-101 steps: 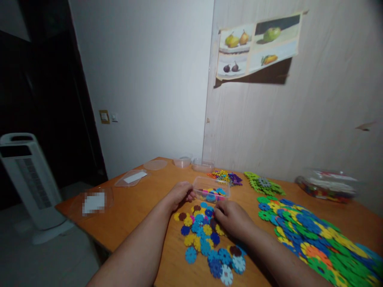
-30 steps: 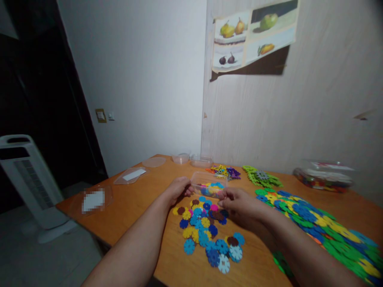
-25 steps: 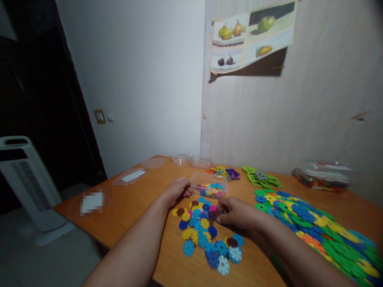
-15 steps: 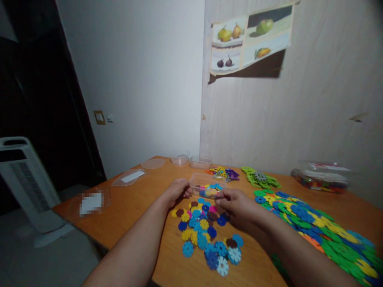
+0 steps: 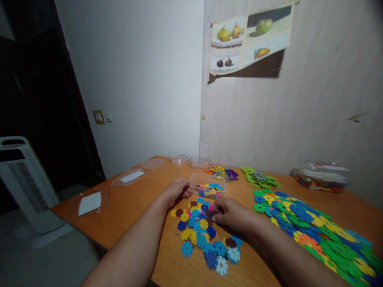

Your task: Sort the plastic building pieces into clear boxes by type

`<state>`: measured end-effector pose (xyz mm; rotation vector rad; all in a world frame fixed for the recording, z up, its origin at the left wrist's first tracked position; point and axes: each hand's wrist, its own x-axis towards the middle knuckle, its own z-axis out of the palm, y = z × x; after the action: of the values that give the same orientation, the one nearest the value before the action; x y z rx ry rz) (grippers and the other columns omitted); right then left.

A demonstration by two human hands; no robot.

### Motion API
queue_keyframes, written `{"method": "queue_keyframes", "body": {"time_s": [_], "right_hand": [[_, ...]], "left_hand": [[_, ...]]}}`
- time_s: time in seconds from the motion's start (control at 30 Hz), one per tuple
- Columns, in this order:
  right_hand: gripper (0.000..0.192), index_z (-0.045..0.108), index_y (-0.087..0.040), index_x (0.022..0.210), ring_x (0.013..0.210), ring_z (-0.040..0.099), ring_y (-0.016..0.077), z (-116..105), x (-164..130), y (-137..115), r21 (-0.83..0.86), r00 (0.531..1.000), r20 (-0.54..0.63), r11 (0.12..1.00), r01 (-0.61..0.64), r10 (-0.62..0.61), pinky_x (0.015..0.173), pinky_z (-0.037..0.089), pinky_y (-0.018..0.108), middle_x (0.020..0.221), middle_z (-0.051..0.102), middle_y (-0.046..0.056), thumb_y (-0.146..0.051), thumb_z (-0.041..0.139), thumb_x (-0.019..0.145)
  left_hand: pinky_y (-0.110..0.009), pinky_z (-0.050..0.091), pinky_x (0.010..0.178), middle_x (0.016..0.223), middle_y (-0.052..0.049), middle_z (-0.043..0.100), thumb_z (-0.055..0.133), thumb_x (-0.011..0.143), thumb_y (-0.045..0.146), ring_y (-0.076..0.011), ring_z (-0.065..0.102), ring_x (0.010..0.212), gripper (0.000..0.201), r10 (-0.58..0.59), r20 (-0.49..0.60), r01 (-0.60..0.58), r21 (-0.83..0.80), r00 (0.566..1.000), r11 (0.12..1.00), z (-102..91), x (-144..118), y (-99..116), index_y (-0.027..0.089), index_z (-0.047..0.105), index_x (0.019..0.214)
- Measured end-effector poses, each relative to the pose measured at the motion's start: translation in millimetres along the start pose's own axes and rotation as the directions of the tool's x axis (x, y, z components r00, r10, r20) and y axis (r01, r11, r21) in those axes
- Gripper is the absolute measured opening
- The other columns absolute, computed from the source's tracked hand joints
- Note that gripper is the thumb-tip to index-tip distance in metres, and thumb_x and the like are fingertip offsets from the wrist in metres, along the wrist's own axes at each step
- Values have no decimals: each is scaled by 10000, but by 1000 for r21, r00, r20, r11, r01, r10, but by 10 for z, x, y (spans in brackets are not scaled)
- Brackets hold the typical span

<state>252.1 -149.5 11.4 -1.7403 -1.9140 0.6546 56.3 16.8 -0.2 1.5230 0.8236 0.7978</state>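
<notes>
My left hand [image 5: 178, 191] has its fingers curled at the left side of a clear plastic box [image 5: 207, 178], which stands on the table. Inside the box lie several notched snowflake discs, blue, yellow, brown and pink. Just in front of it, a loose pile of the same discs [image 5: 196, 225] spreads toward me, with light blue and white ones nearest. Over the pile's right side, my right hand [image 5: 229, 214] is closed, thumb and fingers bent together on a brown snowflake disc [image 5: 212, 214]. The hand partly covers the discs under it.
A big heap of larger green, blue and yellow discs [image 5: 311, 223] covers the table's right side. Farther back are green pieces [image 5: 259, 178], small mixed pieces [image 5: 224, 173] and a filled box [image 5: 320, 177]. Lids [image 5: 128, 177] lie at left, near the table edge.
My right hand has moved from the box's front right corner down toward me, onto the pile of discs. My left hand stays at the box.
</notes>
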Motion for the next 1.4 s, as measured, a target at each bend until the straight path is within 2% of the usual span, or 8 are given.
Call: {"method": "queue_keyframes", "body": {"time_s": [0.2, 0.47, 0.57, 0.7, 0.87, 1.0, 1.27, 1.4], "right_hand": [[194, 565, -171, 667, 526, 463, 90, -49, 30, 13, 260, 1000, -17, 966, 1, 3, 486, 328, 204, 576, 536, -26, -303, 598, 807], [548, 556, -170, 1216, 657, 617, 148, -249, 95, -165, 783, 898, -392, 585, 211, 200, 642, 507, 282, 774, 662, 30, -337, 705, 715], [361, 584, -183, 1045, 596, 606, 147, -287, 102, -98, 743, 874, -397, 657, 126, 282, 566, 487, 264, 708, 648, 22, -266, 651, 701], [73, 538, -203, 742, 429, 450, 99, -284, 38, 23, 553, 944, -231, 830, -71, 235, 419, 319, 206, 496, 508, -45, -256, 566, 699], [170, 525, -194, 714, 513, 425, 85, -233, -53, 121, 269, 992, 54, 955, -125, 115, 455, 293, 197, 576, 501, -58, -242, 669, 638], [269, 539, -196, 762, 577, 424, 90, -205, -32, 233, 44, 988, 79, 990, -137, 133, 480, 303, 191, 638, 519, -58, -252, 745, 598], [232, 471, -196, 674, 484, 407, 72, -287, -47, 163, 246, 990, 93, 961, -124, 103, 441, 296, 187, 544, 485, -61, -306, 673, 708], [250, 492, -203, 812, 558, 556, 104, -434, -42, -56, 623, 982, -138, 782, -16, 130, 544, 444, 214, 658, 622, -8, -383, 654, 751]], "left_hand": [[-197, 405, 468, 667, -51, 646, 514, 760, 268, -84, 553, 484, 146, 10, 9, -10, 9, 1000, 1000, 5, -6, 4, 140, 542, 698], [-190, 386, 451, 631, -46, 637, 499, 742, 247, -80, 533, 466, 126, 6, -1, -6, -15, 1000, 1000, 30, -26, 31, 143, 533, 679], [-189, 382, 450, 622, -54, 639, 496, 737, 240, -82, 534, 469, 133, 11, -2, -11, -6, 1000, 1000, 29, -29, 34, 140, 539, 661], [-189, 379, 447, 624, -57, 643, 494, 746, 255, -85, 540, 470, 156, 14, 5, -14, 4, 1000, 1000, 27, -26, 27, 136, 546, 660], [-194, 398, 460, 628, -62, 647, 486, 744, 246, -90, 551, 475, 152, 6, -3, -6, 12, 1000, 1000, 30, -20, 25, 133, 551, 667], [-197, 401, 458, 634, -65, 652, 489, 739, 244, -91, 550, 471, 141, 0, 2, 0, 16, 1000, 1000, 27, -14, 30, 134, 553, 678], [-192, 399, 458, 644, -70, 657, 497, 736, 252, -84, 542, 476, 144, -1, 4, 1, 12, 1000, 1000, 20, -14, 32, 138, 552, 668], [-194, 390, 452, 621, -63, 647, 499, 728, 248, -87, 540, 469, 141, -7, 2, 7, 9, 1000, 1000, 22, -6, 21, 139, 558, 660]]}}
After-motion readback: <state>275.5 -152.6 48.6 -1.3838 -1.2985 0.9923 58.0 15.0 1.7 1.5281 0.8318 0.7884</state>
